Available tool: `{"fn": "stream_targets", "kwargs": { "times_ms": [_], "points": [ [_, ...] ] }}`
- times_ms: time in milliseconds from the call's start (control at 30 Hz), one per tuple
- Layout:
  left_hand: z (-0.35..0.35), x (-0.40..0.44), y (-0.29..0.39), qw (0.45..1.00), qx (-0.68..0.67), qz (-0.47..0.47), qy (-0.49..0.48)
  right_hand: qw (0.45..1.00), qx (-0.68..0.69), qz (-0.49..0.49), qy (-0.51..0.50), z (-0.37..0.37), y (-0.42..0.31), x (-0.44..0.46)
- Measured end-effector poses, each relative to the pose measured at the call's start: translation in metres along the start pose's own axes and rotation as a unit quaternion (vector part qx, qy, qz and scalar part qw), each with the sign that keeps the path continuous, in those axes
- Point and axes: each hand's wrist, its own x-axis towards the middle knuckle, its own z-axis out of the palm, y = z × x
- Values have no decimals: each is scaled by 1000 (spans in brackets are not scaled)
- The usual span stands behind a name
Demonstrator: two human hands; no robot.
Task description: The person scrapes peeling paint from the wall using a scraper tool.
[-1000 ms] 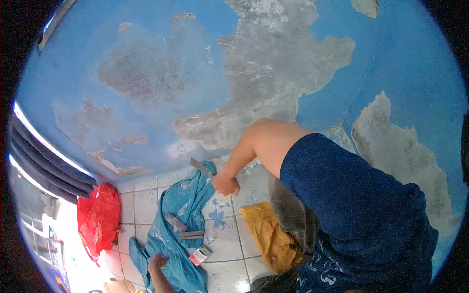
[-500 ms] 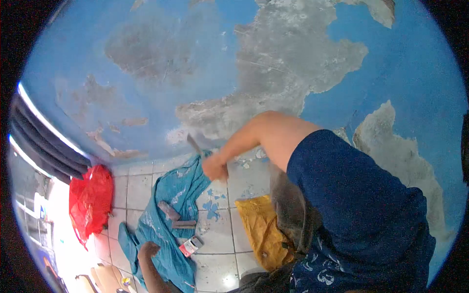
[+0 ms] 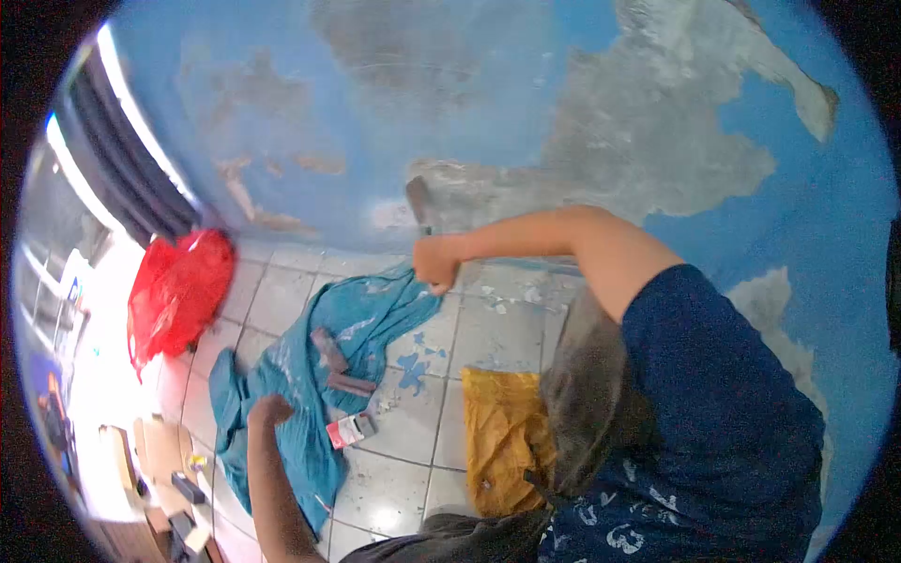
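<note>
My right hand (image 3: 437,263) is closed round the handle of a scraper (image 3: 419,197), whose flat blade points up beside the lower wall. Bare grey plaster (image 3: 507,188) shows there among the blue paint. Below that hand a teal cloth (image 3: 314,328) lies crumpled on the tiles, with two greyish blocks (image 3: 351,384) on it and a red and white box (image 3: 350,431) at its edge. Over the lower part of the cloth is my left hand (image 3: 271,409); its fingers are blurred and partly hidden.
A red plastic bag (image 3: 183,291) lies on the left below a dark curtain (image 3: 127,150). Blue paint flakes (image 3: 411,371) are scattered on the tiles. A yellow cloth (image 3: 502,436) lies by my knee. Cardboard and small items (image 3: 164,450) are at the lower left.
The view has swung to the right-hand side of the scene's tilt, so things sit differently. My right hand has moved up against the wall with the scraper, whose blade now stands more upright.
</note>
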Motion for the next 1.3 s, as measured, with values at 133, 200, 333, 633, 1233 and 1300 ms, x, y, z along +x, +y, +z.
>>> {"fn": "stream_targets", "kwargs": {
  "times_ms": [133,200,333,633,1233,1300],
  "points": [
    [29,47,-27,996,6,-23,-84,997,2,-32,-64,23,-21,0],
    [38,61,-33,990,69,20,-121,991,16,-110,-80,30,-49,-2],
    [-8,10,8,993,47,26,-107,982,30,-72,-169,23,-62,-2],
    [-10,1,13,984,98,25,-143,998,-4,-37,-58,1,-43,7],
    [-4,16,4,996,54,13,-75,988,-9,3,-156,-5,-3,-12],
    [-9,13,5,996,36,-9,-86,985,-42,16,-166,-15,9,-3]
  ]
}}
